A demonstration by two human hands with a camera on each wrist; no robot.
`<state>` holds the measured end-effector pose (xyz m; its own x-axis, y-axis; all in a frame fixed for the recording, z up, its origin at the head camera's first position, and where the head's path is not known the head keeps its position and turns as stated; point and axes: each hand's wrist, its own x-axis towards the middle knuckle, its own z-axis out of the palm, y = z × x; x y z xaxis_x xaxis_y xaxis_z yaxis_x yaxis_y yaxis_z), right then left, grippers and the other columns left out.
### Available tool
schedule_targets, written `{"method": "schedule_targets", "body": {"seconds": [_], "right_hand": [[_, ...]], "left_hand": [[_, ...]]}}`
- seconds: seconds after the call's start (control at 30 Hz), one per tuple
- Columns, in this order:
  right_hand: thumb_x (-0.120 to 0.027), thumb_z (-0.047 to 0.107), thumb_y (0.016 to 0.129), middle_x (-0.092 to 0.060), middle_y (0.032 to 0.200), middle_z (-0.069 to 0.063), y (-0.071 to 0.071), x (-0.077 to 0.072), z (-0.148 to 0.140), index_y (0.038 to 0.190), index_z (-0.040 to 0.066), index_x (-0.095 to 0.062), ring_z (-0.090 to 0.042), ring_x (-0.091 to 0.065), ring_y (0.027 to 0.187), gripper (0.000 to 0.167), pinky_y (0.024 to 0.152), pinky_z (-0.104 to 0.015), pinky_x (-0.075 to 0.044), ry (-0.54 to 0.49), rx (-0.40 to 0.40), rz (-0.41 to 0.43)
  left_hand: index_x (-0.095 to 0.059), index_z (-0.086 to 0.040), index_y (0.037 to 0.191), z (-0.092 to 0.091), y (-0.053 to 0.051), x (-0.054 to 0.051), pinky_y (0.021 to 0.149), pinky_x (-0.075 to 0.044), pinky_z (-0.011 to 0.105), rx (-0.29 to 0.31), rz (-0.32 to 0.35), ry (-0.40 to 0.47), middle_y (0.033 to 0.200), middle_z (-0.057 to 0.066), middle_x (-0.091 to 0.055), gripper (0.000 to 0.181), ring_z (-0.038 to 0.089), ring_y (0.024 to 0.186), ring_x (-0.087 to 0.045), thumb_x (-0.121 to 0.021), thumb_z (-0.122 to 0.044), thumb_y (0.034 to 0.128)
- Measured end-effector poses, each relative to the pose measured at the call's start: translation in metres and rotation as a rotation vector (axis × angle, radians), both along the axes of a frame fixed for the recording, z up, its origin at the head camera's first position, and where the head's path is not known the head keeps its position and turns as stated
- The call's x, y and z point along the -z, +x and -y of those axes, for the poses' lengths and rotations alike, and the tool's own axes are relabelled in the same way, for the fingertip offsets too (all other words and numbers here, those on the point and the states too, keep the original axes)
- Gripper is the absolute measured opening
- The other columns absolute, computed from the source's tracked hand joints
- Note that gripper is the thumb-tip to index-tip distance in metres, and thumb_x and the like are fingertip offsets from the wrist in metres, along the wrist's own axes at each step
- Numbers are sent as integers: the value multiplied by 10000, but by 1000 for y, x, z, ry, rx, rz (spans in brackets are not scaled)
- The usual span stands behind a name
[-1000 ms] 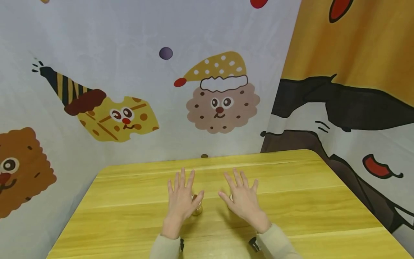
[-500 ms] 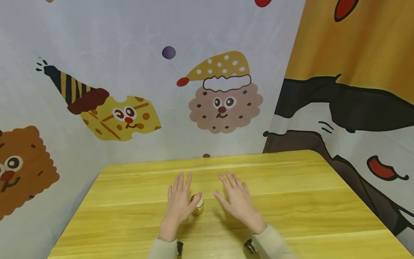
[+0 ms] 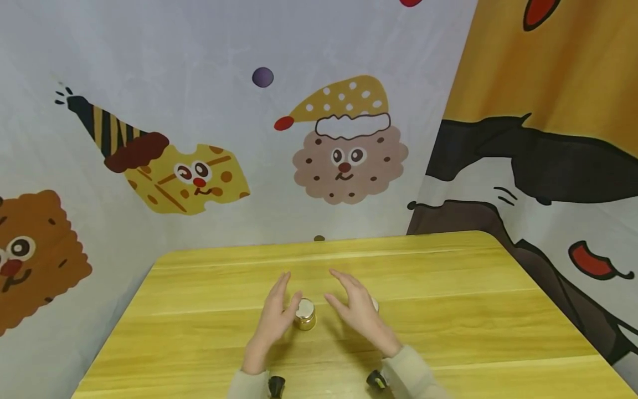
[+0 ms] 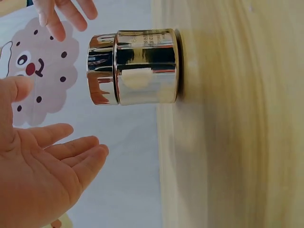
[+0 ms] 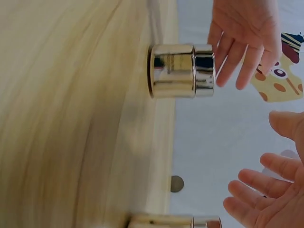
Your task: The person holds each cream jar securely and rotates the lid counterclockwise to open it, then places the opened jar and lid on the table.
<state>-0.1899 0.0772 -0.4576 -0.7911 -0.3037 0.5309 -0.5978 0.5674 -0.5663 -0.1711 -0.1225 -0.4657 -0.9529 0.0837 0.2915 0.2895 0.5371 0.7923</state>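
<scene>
A shiny gold jar (image 3: pixel 305 315) with a pale lid stands upright on the table, just right of my left hand (image 3: pixel 272 318). Both hands are raised, palms facing inward, fingers loosely extended, holding nothing. My right hand (image 3: pixel 360 311) hovers in front of a second jar (image 3: pixel 375 304), hiding most of it. In the left wrist view the gold jar (image 4: pixel 137 66) shows beyond my left hand (image 4: pixel 47 171), apart from its fingers. The right wrist view shows one jar (image 5: pixel 180 71) near the left hand (image 5: pixel 247 38) and part of another (image 5: pixel 175 221) beside my right hand (image 5: pixel 266 190).
The wood-grain table (image 3: pixel 448 277) has rounded back corners. Behind it hangs a pale cloth (image 3: pixel 209 66) printed with cartoon food, and an orange, black and white cloth (image 3: pixel 503 72) hangs at the right. Black wrist cameras show near both sleeves.
Both hands have turned from palms down to palms facing inward, with their fingers drawn closer together. More of the left jar now shows, and the second jar's edge appears right of my right hand.
</scene>
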Motion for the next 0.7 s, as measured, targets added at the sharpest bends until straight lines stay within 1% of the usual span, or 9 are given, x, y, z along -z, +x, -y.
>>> {"method": "schedule_targets", "body": {"seconds": [0.07,0.13,0.2,0.27,0.33,0.47,0.6,0.7], "right_hand": [[-696,132,834,-566,1244,-197,-1,1,2,1272,-52,-513,-341,-556,1107,509,917,-456,-487,-51,-26,29],[-690,117,836,-576,1231,-188,-1,1,5,1263,-47,-522,-341,-569,1072,488,873,-482,-506,-101,-46,78],[-681,112,843,-586,1215,-185,-1,1,7,1255,-42,-530,-343,-579,1041,464,825,-509,-517,-150,-63,130],[-674,111,849,-597,1196,-180,-1,1,9,1245,-35,-539,-348,-584,1025,444,796,-523,-520,-191,-75,177],[-666,114,857,-608,1176,-176,-1,2,10,1239,-33,-545,-349,-590,1014,427,784,-516,-526,-213,-81,207],[-650,126,872,-622,1148,-166,-2,5,12,1236,-29,-549,-345,-595,1002,409,775,-462,-542,-238,-84,248],[-638,119,882,-618,1136,-185,-4,9,13,1237,-36,-547,-343,-592,1003,397,790,-402,-550,-294,-96,303],[-631,94,884,-609,1129,-214,-5,12,15,1232,-43,-548,-342,-589,1004,383,807,-372,-550,-335,-94,350]], "left_hand": [[-330,100,1388,1,-1,1,1062,-271,575,-2,-2,55,1423,289,-337,541,447,1307,-306,-484,-210,972],[-350,118,1367,1,-1,1,1046,-319,551,-2,1,112,1395,292,-377,504,442,1283,-350,-469,-179,978],[-370,134,1346,2,-1,1,1014,-374,532,0,2,153,1360,305,-413,471,441,1246,-401,-451,-154,983],[-385,139,1334,3,-1,1,992,-405,519,-1,21,185,1324,310,-451,443,436,1212,-443,-433,-131,986],[-390,135,1331,4,0,1,992,-405,517,-7,53,204,1294,308,-481,426,430,1183,-475,-410,-117,989],[-385,126,1339,4,0,1,1013,-379,524,-24,156,267,1267,294,-511,416,422,1159,-499,-352,-91,986],[-368,145,1337,4,-1,2,1007,-392,514,-12,245,355,1262,321,-499,430,439,1157,-494,-297,-73,973],[-346,163,1335,5,-1,5,1004,-396,513,12,288,402,1266,347,-476,440,458,1161,-479,-275,-59,962]]}}
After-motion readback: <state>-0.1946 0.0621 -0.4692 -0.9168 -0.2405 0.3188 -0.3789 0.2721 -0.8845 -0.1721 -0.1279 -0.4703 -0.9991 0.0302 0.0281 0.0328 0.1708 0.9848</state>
